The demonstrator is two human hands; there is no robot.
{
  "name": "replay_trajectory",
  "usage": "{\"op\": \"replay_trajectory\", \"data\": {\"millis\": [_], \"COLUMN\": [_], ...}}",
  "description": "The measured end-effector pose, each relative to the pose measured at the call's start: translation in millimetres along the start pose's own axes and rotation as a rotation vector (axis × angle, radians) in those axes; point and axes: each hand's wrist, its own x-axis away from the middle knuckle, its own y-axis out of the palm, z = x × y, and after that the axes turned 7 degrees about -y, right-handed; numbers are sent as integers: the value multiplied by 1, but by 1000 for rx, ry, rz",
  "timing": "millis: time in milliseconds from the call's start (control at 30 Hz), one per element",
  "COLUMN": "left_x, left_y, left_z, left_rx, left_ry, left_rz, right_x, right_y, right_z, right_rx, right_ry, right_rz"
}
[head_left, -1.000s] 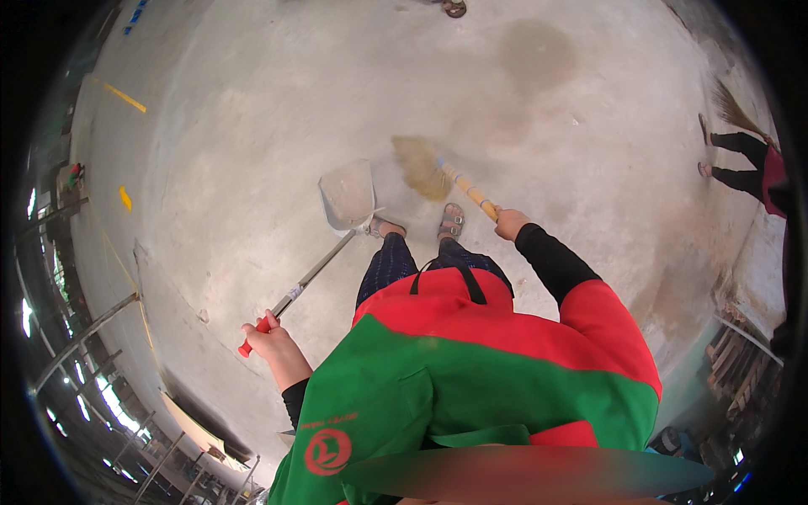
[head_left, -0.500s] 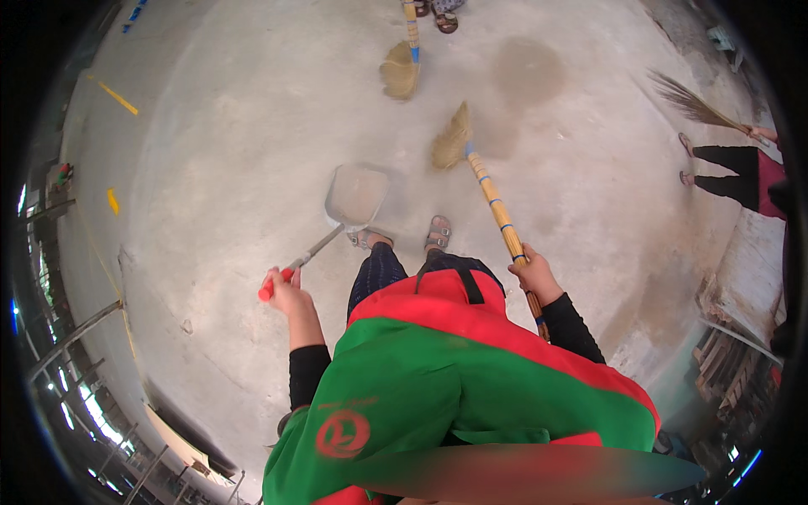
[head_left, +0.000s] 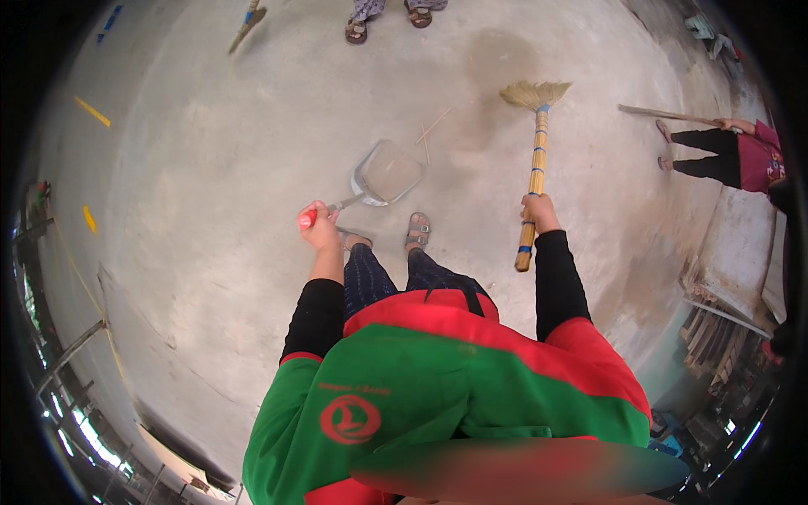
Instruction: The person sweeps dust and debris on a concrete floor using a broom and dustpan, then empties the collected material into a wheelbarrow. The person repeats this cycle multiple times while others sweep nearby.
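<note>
My left hand (head_left: 318, 224) is wrapped round the red-ended handle of a long-handled dustpan (head_left: 367, 185). The grey pan lies on the concrete floor just ahead of my feet, and its inside looks dusty. In my right hand (head_left: 539, 210) is a grass broom (head_left: 537, 160) with a yellowish, blue-banded handle. Its bristles fan out ahead and to the right, away from the dustpan; whether they touch the floor I cannot tell. Two thin sticks (head_left: 427, 139) lie crossed on the floor beside the pan's far edge.
Straight ahead stands a person in brown sandals (head_left: 356, 32), with another broom (head_left: 247, 32) to the far left. A person in a maroon top (head_left: 757, 156) holds a long brush at the right. Stacked wood (head_left: 712, 341) lies at lower right. A damp-looking patch (head_left: 503, 63) darkens the floor.
My broom has swung to the right and farther from the dustpan. The dustpan has shifted right and turned. The other broom ahead has moved left, and thin sticks now show by the pan.
</note>
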Motion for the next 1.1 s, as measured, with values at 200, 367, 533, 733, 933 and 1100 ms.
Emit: {"op": "replay_trajectory", "data": {"millis": [200, 367, 533, 733, 933, 1100], "left_x": [82, 112, 113, 124, 118, 113], "left_y": [-2, -11, -6, 2, 2, -6], "left_z": [7, 22, 34, 51, 55, 54], "left_rx": [-248, -331, -475, -497, -463, -559], "left_ry": [90, 137, 254, 210, 165, 267], "left_rz": [-116, -184, -223, -228, -238, -270], "right_x": [-30, 1, 79, 140, 173, 211], "right_y": [9, 60, 75, 61, 49, 6], "right_z": [-17, 10, 7, -16, -14, -35], "right_rx": [709, 1005, 839, 1059, 923, 817], "right_ry": [14, -96, -62, -156, -127, -202], "right_rz": [-87, -373, -374, -626, -847, -784]}}
